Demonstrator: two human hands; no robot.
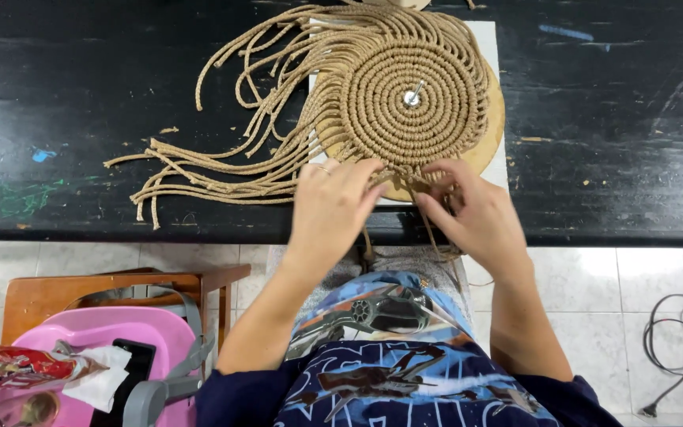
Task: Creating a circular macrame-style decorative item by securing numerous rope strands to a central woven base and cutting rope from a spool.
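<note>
left hand (331,207), right hand (474,212), pinching cords (405,180)

Woven cord disc (413,95) on round board (490,130), loose cords (223,170) leftward.

Left hand (332,207) and right hand (476,213), fingertips pinched together.

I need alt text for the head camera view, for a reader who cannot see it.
Two hands, left hand and right hand, work tan cords at the near edge of a round coiled macrame mat on a black table. Loose cords fan leftward.
</note>
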